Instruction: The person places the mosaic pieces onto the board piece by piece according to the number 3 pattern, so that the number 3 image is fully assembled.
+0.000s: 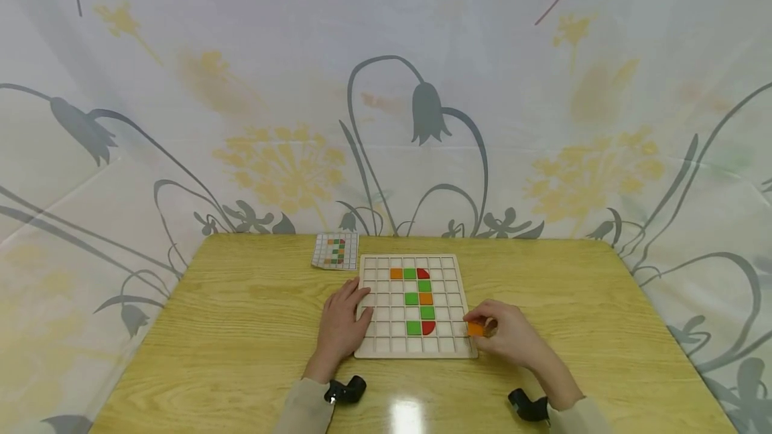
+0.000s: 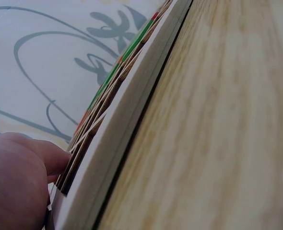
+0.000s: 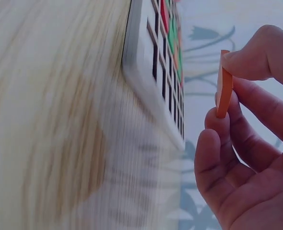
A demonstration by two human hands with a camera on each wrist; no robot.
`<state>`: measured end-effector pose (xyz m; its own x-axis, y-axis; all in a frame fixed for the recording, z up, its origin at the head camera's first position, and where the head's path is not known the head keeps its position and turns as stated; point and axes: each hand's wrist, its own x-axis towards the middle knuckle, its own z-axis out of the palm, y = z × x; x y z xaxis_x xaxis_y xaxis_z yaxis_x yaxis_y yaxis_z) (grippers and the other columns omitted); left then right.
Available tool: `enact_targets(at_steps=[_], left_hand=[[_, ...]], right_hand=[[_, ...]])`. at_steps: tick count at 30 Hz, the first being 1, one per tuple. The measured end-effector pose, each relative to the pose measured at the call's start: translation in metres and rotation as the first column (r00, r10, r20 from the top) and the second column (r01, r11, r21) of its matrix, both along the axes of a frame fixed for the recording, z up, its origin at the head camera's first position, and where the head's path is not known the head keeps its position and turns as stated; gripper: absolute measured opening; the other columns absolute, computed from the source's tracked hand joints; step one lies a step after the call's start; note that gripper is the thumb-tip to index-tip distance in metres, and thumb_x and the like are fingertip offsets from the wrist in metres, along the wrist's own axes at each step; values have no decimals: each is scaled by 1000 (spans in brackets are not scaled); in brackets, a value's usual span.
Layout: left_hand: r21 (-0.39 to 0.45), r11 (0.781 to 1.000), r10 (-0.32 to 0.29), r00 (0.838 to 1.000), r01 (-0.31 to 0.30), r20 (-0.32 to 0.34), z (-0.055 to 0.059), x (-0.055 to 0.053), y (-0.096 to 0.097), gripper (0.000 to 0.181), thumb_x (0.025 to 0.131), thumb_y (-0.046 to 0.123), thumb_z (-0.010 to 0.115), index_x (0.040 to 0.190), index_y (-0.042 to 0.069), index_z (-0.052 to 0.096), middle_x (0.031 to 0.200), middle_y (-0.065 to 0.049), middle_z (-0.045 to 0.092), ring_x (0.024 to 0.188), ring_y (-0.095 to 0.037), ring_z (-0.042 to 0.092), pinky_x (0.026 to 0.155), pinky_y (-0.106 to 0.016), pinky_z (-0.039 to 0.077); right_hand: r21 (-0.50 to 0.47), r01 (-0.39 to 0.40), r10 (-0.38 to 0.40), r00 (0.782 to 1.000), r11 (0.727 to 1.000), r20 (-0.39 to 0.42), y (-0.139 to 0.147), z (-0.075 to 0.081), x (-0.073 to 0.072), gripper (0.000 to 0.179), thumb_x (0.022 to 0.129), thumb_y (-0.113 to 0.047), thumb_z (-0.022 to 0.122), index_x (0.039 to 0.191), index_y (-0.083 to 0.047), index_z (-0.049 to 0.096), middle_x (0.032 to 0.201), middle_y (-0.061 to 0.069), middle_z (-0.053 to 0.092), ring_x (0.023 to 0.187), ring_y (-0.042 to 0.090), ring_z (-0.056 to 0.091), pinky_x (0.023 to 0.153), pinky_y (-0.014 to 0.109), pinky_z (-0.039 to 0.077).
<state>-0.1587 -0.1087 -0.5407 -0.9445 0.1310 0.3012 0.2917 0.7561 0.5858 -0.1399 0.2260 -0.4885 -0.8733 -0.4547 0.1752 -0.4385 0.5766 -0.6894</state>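
A pale wooden grid board [image 1: 386,347] lies on the table, with green, orange and red tiles set in several of its cells. Between thumb and fingers my right hand [image 1: 509,333] pinches an orange square tile [image 1: 476,329] just over the board's right edge. The right wrist view shows that tile [image 3: 224,88] edge-on, raised off the surface. My left hand [image 1: 342,320] rests along the board's left edge, its fingers on the rim. In the left wrist view the left thumb [image 2: 57,158] touches the board's frame [image 2: 127,110].
Behind the board's left corner lies a small card [image 1: 319,252] printed with a grid of coloured squares. The wooden table [image 1: 229,327] ends at a flower-patterned cloth backdrop [image 1: 386,173]. A black wrist device [image 1: 346,390] is worn on each arm.
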Motion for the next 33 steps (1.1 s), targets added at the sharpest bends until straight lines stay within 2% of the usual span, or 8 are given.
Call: enact_targets(at_steps=[9, 15, 21, 28, 33], left_hand=[[-3, 1000, -1, 1000, 1, -3, 0, 0, 0, 35, 95, 19, 65, 128, 6, 66, 148, -17, 48, 139, -36, 40, 110, -57, 31], [-18, 1000, 3, 1000, -3, 1, -1, -1, -1, 35, 95, 20, 64, 128, 6, 65, 149, -16, 48, 140, -35, 39, 110, -57, 31], [-23, 1000, 6, 1000, -5, 12, 1, -1, -1, 36, 96, 21, 64, 129, 8, 65, 149, -15, 47, 141, -35, 38, 111, -61, 27], [-24, 1000, 16, 1000, -16, 26, 2, -1, 1, 36, 96, 23, 64, 129, 9, 65, 151, -13, 46, 144, -35, 33, 113, -64, 20], [-29, 999, 18, 1000, -17, 20, 3, 0, 2, 36, 95, 23, 64, 129, 9, 65, 150, -13, 47, 143, -36, 34, 113, -64, 20]], right_hand=[[-26, -50, 50, 999, 998, -21, -36, -6, -11, 31, 69, 2, 75, 99, -5, 74, 93, -6, 64, 79, 10, 56, 67, 25, 52], [-39, -85, 83, 995, 996, -54, -58, -12, -17, 26, 72, 0, 76, 98, -5, 74, 91, -6, 64, 79, 10, 57, 67, 25, 53], [-26, -85, 83, 994, 996, -66, -78, -17, -20, 27, 73, -1, 76, 99, -5, 75, 90, -5, 64, 78, 12, 57, 66, 25, 52], [10, -59, 59, 998, 998, -35, -98, -17, -20, 27, 76, -6, 78, 104, -7, 75, 95, -5, 64, 84, 12, 58, 74, 29, 52], [28, -64, 65, 998, 998, -11, -107, -19, -21, 27, 79, -8, 78, 106, -7, 75, 96, -5, 63, 83, 12, 57, 72, 28, 51]])
